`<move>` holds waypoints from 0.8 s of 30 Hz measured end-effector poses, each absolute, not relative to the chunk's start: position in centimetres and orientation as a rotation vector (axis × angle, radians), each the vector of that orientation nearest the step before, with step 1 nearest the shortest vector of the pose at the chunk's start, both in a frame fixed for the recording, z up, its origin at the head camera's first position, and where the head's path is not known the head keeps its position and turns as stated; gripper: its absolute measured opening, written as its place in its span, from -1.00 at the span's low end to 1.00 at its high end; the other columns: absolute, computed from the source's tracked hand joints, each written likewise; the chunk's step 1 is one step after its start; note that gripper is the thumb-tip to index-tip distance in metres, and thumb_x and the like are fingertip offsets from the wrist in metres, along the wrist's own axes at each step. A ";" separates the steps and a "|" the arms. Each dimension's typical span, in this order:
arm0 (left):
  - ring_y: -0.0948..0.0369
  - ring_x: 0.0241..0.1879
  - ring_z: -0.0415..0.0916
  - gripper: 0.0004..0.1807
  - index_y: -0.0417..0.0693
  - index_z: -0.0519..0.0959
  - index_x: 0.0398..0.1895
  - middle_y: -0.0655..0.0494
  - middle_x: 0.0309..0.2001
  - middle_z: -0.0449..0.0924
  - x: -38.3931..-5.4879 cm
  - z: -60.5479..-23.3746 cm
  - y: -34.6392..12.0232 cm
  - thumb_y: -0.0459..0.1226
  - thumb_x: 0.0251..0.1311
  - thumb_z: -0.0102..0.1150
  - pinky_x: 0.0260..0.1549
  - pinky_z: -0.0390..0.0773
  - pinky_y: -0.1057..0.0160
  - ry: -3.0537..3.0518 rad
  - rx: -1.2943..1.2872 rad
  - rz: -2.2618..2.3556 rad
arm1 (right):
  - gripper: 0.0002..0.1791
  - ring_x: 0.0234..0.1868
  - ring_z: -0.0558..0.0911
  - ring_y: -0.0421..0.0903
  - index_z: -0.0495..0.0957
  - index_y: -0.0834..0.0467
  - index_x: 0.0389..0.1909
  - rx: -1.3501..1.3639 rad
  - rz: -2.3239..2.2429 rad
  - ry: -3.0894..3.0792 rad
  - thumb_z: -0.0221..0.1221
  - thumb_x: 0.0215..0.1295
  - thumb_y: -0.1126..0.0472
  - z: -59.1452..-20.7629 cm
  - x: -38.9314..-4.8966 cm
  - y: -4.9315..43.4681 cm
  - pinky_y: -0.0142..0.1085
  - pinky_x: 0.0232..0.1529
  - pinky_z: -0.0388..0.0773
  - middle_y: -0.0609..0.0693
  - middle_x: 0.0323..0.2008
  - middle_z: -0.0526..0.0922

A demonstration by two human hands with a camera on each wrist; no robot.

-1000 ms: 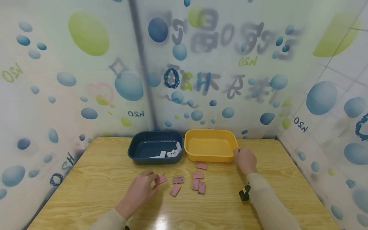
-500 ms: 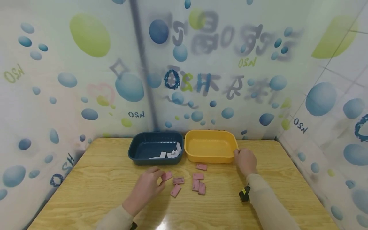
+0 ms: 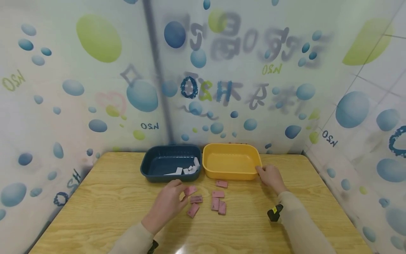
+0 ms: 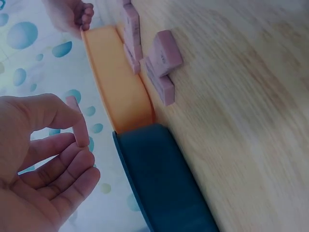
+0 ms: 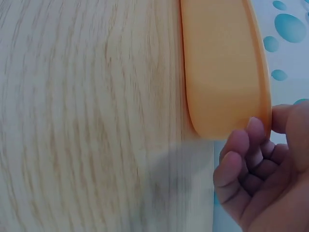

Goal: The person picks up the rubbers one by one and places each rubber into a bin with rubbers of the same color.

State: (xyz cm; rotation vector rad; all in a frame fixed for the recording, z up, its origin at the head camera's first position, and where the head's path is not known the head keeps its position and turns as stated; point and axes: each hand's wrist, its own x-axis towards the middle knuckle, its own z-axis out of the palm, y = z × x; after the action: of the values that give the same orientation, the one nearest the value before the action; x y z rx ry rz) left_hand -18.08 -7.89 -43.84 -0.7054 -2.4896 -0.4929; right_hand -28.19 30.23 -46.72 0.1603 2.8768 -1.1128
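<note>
My left hand (image 3: pixel 166 205) pinches a small pink rectangular block (image 3: pixel 190 191) at its fingertips, just in front of the blue tray. In the left wrist view most of that block (image 4: pixel 72 102) is hidden behind a finger. Right of and below it, several similar pink blocks with dark marks lie on the table, among them a nearby block (image 3: pixel 196 199) and a tilted one (image 3: pixel 193 210). With thumb and fingers, my right hand (image 3: pixel 272 177) grips the rim of the yellow tray (image 3: pixel 233 175) at its right end. Nothing lies in the yellow tray.
Beside the yellow tray on its left stands the dark blue tray (image 3: pixel 171 178), with several white pieces (image 3: pixel 186 171) towards its right side. Both trays stand at the back of the wooden table (image 3: pixel 250 225), before a bubble-patterned wall (image 3: pixel 177 106).
My left hand has moved right and slightly away from me, carrying the pink block. My right hand stays at the yellow tray's rim, its wrist shifted a little to the right.
</note>
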 end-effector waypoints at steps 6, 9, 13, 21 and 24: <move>0.30 -0.46 0.36 -0.78 -0.09 0.64 -0.50 0.16 -0.45 0.50 -18.4 -43.6 -7.3 -0.43 -0.15 0.56 -0.48 0.47 0.35 -2.497 -0.700 -0.496 | -0.52 -0.66 0.46 -0.13 0.55 0.31 -0.44 0.184 -1.157 2.841 -0.03 0.59 0.05 -46.5 -28.1 30.0 -0.32 -0.51 0.40 -0.02 -0.73 0.46; 0.29 -0.45 0.39 -0.78 -0.09 0.64 -0.50 0.14 -0.44 0.52 -18.5 -43.5 -7.1 -0.44 -0.13 0.56 -0.47 0.49 0.33 -2.482 -0.710 -0.505 | -0.54 -0.67 0.45 -0.13 0.53 0.31 -0.46 0.184 -1.169 2.831 -0.02 0.58 0.07 -46.4 -28.1 29.9 -0.33 -0.53 0.41 -0.01 -0.74 0.47; 0.26 -0.43 0.42 -0.78 -0.12 0.67 -0.45 0.13 -0.42 0.54 -18.7 -43.2 -6.8 -0.41 -0.12 0.59 -0.43 0.52 0.30 -2.456 -0.740 -0.511 | -0.53 -0.69 0.45 -0.14 0.50 0.30 -0.49 0.191 -1.180 2.821 -0.02 0.58 0.08 -46.2 -28.1 29.9 -0.35 -0.55 0.42 -0.03 -0.75 0.46; 0.25 -0.42 0.40 -0.76 -0.08 0.62 -0.49 0.13 -0.43 0.51 -19.3 -42.8 -6.0 -0.37 -0.06 0.60 -0.42 0.52 0.31 -2.460 -0.759 -0.514 | -0.52 -0.64 0.49 -0.15 0.50 0.29 -0.53 0.233 -1.222 2.785 -0.01 0.58 0.09 -46.1 -28.1 29.8 -0.35 -0.54 0.50 -0.04 -0.73 0.46; 0.25 -0.43 0.38 -0.78 -0.08 0.64 -0.47 0.13 -0.43 0.51 -19.5 -42.6 -5.6 -0.39 -0.04 0.57 -0.42 0.51 0.32 -2.459 -0.773 -0.520 | -0.54 -0.61 0.52 -0.15 0.51 0.30 -0.49 0.257 -1.243 2.764 0.00 0.59 0.09 -46.0 -28.0 29.6 -0.33 -0.51 0.56 -0.04 -0.70 0.48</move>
State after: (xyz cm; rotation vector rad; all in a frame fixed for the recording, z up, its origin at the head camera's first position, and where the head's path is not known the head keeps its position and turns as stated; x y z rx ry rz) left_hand -19.53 -5.62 -42.61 -0.7728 -2.4594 -0.5203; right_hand -28.00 29.61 -45.98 0.2570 2.7644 -1.2432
